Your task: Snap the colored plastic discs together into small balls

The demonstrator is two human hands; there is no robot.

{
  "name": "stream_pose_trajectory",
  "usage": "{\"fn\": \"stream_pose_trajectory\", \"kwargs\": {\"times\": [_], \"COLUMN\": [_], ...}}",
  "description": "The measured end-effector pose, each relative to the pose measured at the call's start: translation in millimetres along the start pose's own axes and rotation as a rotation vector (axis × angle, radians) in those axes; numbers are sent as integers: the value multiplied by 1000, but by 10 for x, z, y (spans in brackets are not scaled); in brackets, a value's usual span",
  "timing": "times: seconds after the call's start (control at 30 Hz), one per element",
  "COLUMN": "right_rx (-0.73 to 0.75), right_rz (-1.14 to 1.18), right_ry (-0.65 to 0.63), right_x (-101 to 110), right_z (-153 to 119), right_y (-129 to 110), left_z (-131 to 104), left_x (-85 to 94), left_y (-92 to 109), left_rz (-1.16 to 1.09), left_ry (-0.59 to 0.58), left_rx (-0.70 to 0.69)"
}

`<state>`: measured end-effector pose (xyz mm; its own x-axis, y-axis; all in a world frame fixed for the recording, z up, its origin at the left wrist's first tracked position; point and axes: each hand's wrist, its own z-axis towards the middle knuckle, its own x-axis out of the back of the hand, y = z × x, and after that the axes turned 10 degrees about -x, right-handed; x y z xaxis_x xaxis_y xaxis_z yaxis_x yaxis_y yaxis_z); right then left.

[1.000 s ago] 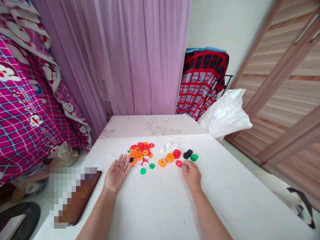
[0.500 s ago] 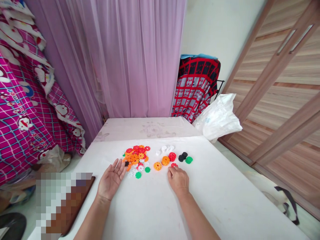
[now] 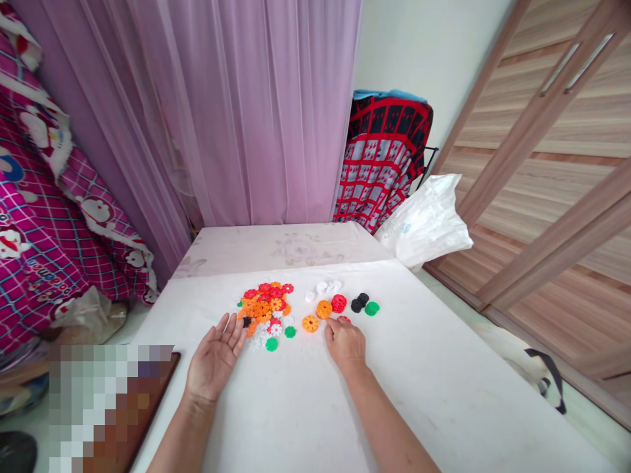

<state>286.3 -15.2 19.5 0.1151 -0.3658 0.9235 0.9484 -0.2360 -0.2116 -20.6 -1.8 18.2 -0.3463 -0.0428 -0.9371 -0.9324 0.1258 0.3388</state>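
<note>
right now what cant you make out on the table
All in the head view:
- Whether the right hand holds anything: its curled fingers hide this.
- The near part of the small red piece: the right hand covers it.
- The count in the mixed pile: pieces overlap.
- What the brown object is: pixelation covers much of it, and the bottom edge cuts it off.
</note>
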Motion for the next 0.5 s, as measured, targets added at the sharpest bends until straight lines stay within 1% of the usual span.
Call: {"fn": "stream_pose_trajectory", "kwargs": {"times": [0.1,0.3,0.4,0.5], "right_rx": [13,201,212,202], "right_rz": [76,201,185,155], "right_ry": [25,-39,-57,-70], "right_x": [-12,73,109,109], "right_z": [-73,-283,-281,-221], "right_y": [25,-13,-73,-133], "left_z": [0,-10,-16,-21], "left_x": [26,27,1,-22], "left_y": [1,-4,-10,-13], "left_rz": [-1,9,16,20], "left_ry": [-18,-22,5,25], "left_rx": [3,-3,-3,-7]}}
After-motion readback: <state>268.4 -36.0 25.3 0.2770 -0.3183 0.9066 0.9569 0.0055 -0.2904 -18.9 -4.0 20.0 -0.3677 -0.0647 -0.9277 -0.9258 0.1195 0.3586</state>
